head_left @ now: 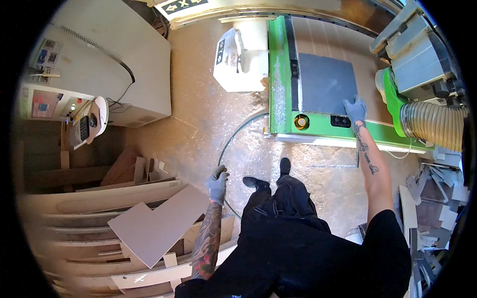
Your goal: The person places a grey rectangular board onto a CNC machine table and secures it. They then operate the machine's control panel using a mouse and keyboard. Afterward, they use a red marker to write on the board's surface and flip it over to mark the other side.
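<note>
A dark grey rectangular panel [325, 82] lies flat on the bed of a green-framed machine [280, 84]. My right hand [355, 109], in a grey glove, rests on the panel's near right corner with its fingers stretched out over the surface. Down at my left side hangs my left hand [217, 184], gloved too, its fingers curled closed. What lies inside those fingers, if anything, is hidden. A dark green hose [238, 133] curves across the floor and passes behind that hand. On the green front rail sit a round yellow-and-black knob [301, 122] and a black control plate [340, 120].
Board offcuts stand in a rack [107, 196] at the left, with a pale notched board [156, 223] across them. Scrap pieces [437, 188] pile up at the right. A ribbed duct [432, 124] joins the machine head. A grey cabinet [126, 64] with a keyboard shelf [89, 124] stands far left.
</note>
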Demonstrator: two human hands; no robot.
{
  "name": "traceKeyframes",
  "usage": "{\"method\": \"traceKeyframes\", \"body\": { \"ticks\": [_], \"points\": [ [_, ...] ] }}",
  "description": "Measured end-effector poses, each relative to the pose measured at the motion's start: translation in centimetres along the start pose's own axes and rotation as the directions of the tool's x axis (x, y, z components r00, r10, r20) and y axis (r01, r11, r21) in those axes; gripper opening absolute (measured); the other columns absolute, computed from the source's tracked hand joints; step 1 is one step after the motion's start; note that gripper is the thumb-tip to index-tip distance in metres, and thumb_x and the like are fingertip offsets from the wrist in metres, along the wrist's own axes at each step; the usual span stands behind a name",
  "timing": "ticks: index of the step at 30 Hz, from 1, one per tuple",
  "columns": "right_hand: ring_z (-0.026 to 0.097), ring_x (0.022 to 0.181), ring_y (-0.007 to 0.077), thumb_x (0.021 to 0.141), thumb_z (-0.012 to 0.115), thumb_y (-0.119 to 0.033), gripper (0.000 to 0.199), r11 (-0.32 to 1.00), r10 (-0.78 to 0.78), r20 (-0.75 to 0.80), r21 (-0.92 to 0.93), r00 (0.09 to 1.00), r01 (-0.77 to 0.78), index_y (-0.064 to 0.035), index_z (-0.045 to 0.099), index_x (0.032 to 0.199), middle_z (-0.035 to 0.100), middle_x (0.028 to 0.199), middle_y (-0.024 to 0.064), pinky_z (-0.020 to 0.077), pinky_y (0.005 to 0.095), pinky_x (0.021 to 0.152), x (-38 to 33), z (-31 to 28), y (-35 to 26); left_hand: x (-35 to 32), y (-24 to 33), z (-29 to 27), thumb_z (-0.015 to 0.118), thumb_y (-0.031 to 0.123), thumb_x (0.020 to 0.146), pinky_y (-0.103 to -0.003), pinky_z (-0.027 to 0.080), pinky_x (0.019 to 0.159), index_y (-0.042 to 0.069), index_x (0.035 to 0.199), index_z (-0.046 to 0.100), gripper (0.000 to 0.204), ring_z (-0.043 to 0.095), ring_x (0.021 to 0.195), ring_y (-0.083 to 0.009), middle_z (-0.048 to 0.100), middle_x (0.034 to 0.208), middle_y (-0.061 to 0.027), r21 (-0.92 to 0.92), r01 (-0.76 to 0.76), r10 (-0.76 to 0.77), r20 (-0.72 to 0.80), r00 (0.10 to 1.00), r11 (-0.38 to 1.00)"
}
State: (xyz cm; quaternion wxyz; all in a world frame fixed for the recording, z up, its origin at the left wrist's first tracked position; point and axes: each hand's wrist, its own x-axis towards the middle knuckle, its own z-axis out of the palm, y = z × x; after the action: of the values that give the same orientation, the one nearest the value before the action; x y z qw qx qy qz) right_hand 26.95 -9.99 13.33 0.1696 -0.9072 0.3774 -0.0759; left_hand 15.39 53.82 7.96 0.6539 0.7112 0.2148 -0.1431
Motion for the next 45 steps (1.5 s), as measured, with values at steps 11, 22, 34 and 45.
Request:
{"method": "traceKeyframes", "body": {
  "ticks": [11,22,34,45],
  "points": [
    [0.061,0.125,0.0367,0.077,0.085,-0.045,0.086,0.946,-0.049,0.192,0.323,0.980,-0.016,0.0052,0.056,0.141,0.062,0.134,0.0280,0.0475,0.0432,0.107,6.1,1.5,7.5,8.6,15.9,28.0,0.067,0.013,0.097,-0.031,0.053,0.097,-0.009,0.134,0.062,0.043,0.068,0.110,-0.0199,0.071,0.123,-0.0166,0.089,-0.325,0.277,0.345,0.897,0.941],
    [0.071,0.094,0.0253,0.078,0.087,-0.025,0.064,0.764,-0.064,0.178,0.641,0.982,-0.066,0.0028,0.064,0.131,0.073,0.107,0.0151,0.0563,0.0360,0.087,5.6,2.4,7.9,14.7,16.4,41.6,0.081,0.021,0.084,-0.033,0.060,0.082,-0.004,0.114,0.075,0.040,0.075,0.088,-0.0182,0.078,0.101,-0.0138,0.469,-0.163,0.065,0.218,0.974,0.868],
    [0.066,0.113,0.0314,0.075,0.088,-0.034,0.072,0.850,-0.058,0.132,0.527,0.990,-0.021,-0.0007,0.064,0.134,0.067,0.127,0.0197,0.0515,0.0417,0.099,6.0,3.4,9.1,13.0,19.1,42.2,0.080,0.016,0.085,-0.031,0.061,0.073,-0.004,0.111,0.076,0.033,0.073,0.078,-0.0151,0.078,0.094,-0.0110,0.405,-0.067,-0.020,0.208,0.978,0.912],
    [0.057,0.124,0.0395,0.080,0.079,-0.039,0.078,0.962,-0.140,0.046,0.243,0.989,0.125,-0.0029,0.054,0.144,0.058,0.134,0.0235,0.0463,0.0505,0.106,5.4,2.0,8.7,16.0,15.1,41.4,0.072,0.020,0.085,-0.034,0.057,0.090,-0.003,0.117,0.074,0.039,0.075,0.098,-0.0267,0.078,0.106,-0.0187,0.484,-0.304,0.152,0.328,0.932,0.820]
  ]
}}
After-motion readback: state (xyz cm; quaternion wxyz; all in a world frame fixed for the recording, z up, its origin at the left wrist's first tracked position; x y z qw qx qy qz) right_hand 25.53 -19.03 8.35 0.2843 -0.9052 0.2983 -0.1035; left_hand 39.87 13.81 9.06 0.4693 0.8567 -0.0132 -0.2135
